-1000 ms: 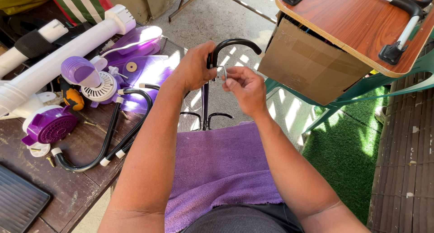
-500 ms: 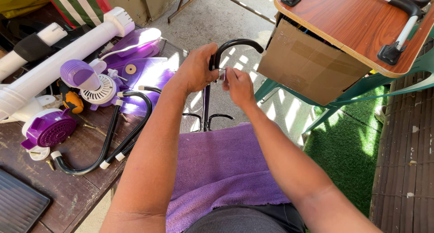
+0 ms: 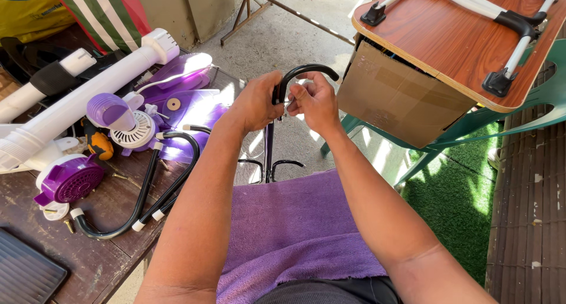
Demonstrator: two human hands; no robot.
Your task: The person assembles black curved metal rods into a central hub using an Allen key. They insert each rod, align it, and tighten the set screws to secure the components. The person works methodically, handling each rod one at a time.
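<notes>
- Black curved handle [image 3: 306,73] up on a dark upright pole [image 3: 269,153], centre, beyond the purple towel [image 3: 295,233].
- Left hand [image 3: 254,102] wraps the handle's left end, fingers curled tight.
- Right hand [image 3: 315,100] just beside it, fingertips pinching something small at the joint, too tiny to tell.
- Purple parts [image 3: 127,124] lie left on the desk [image 3: 106,245].
</notes>
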